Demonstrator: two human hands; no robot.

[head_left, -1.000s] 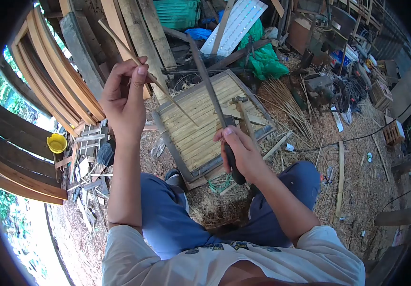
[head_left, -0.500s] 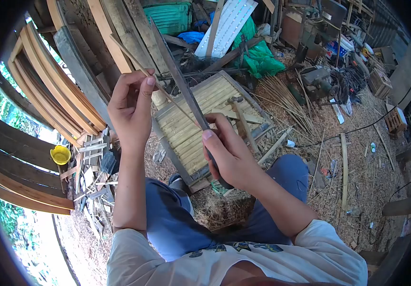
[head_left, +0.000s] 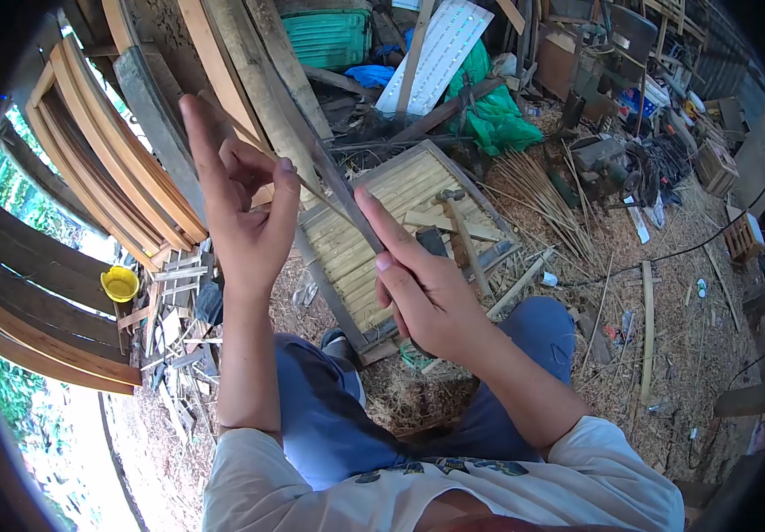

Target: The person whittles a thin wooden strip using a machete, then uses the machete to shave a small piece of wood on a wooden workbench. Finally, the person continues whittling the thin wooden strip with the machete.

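Observation:
My right hand (head_left: pixel 427 297) is closed around the handle end of a long, dark machete (head_left: pixel 334 182), its index finger stretched along the blade. The blade slants up and to the left. A thin bamboo strip (head_left: pixel 316 191) runs from my left hand (head_left: pixel 249 204) to the blade, where the two meet or cross. My left thumb and bent fingers pinch the strip, while another finger points upward. Below both hands lies a framed bamboo-slat panel (head_left: pixel 347 275). On it rests a hammer (head_left: pixel 462 235), to the right of my right hand.
Thin bamboo sticks (head_left: pixel 546 195) lie right of the panel. Shavings and offcuts cover the ground. Boards (head_left: pixel 223 80) lean at the back left, near a yellow bucket (head_left: pixel 119 284). A green crate (head_left: pixel 327 40) and green plastic sheet (head_left: pixel 498 120) sit behind. A black cable (head_left: pixel 640 253) crosses the right side.
My right index finger has straightened along the blade. My left hand has tilted, with a finger now raised, and still grips the strip. The view has shifted slightly.

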